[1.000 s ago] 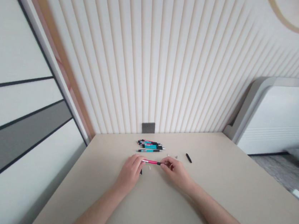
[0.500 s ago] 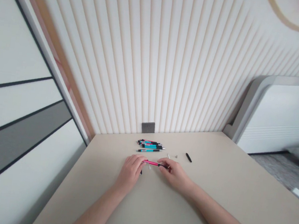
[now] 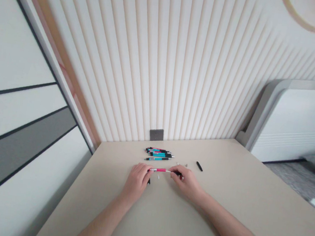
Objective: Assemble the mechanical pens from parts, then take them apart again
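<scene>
The left fingers [image 3: 144, 167] are grasping a red pen [image 3: 161, 170], which is pointing toward the right fingers [image 3: 180, 168]; these are holding a black piece [image 3: 178, 173], seemingly its grip, already off. Beyond them, other pens [image 3: 159, 154] are lying, apparently whole.

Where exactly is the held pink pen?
The pink pen is below centre in the head view, between the left hand, which grips one end, and the right hand, below the blue pens.

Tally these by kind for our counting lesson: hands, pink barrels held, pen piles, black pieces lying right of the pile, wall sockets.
Hands (left hand, right hand): 2
Pink barrel: 1
Pen pile: 1 (overlapping pens, not surely countable)
Black piece: 1
Wall socket: 1
Total: 6
</scene>
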Demonstrator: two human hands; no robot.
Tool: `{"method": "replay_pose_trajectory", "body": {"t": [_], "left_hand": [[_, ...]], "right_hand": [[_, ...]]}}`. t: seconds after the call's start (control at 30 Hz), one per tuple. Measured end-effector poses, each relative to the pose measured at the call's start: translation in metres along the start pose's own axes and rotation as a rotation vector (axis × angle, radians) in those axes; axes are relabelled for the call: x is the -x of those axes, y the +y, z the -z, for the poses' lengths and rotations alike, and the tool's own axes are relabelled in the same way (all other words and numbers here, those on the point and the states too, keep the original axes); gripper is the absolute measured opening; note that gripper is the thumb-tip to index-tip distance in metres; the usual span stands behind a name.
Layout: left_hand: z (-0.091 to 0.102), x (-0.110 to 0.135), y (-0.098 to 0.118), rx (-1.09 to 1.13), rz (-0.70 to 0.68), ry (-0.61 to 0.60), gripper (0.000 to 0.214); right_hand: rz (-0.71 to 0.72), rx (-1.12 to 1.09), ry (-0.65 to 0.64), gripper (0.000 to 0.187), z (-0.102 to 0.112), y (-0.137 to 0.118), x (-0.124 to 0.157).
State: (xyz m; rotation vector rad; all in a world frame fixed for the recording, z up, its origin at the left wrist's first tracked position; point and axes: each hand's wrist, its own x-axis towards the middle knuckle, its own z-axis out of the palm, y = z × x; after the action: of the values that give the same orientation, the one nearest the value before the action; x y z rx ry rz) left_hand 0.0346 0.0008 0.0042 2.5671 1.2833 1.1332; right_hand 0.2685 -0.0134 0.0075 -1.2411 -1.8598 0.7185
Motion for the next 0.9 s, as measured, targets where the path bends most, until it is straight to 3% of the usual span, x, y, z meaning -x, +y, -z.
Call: {"method": "replay_pose_trajectory", "body": {"t": [0.37, 0.53, 0.67, 0.9], "left_hand": [[0.0, 0.003, 0.002, 0.091, -0.093, 0.011, 0.016], [-0.006, 0.008, -0.004, 0.159, 0.038, 0.122, 0.019], [-0.006, 0.007, -0.007, 0.21, 0.145, 0.139, 0.017], [-0.003, 0.006, -0.003, 0.225, 0.149, 0.134, 0.014]], "right_hand": [[0.06, 0.006, -0.092, 0.025, 0.003, -0.007, 0.002], [0.027, -0.009, -0.135, 0.029, 0.004, -0.008, 0.002], [0.021, 0.019, -0.199, 0.032, 0.004, -0.01, 0.003], [0.086, 0.04, -0.255, 0.031, 0.004, -0.018, 0.007]]}}
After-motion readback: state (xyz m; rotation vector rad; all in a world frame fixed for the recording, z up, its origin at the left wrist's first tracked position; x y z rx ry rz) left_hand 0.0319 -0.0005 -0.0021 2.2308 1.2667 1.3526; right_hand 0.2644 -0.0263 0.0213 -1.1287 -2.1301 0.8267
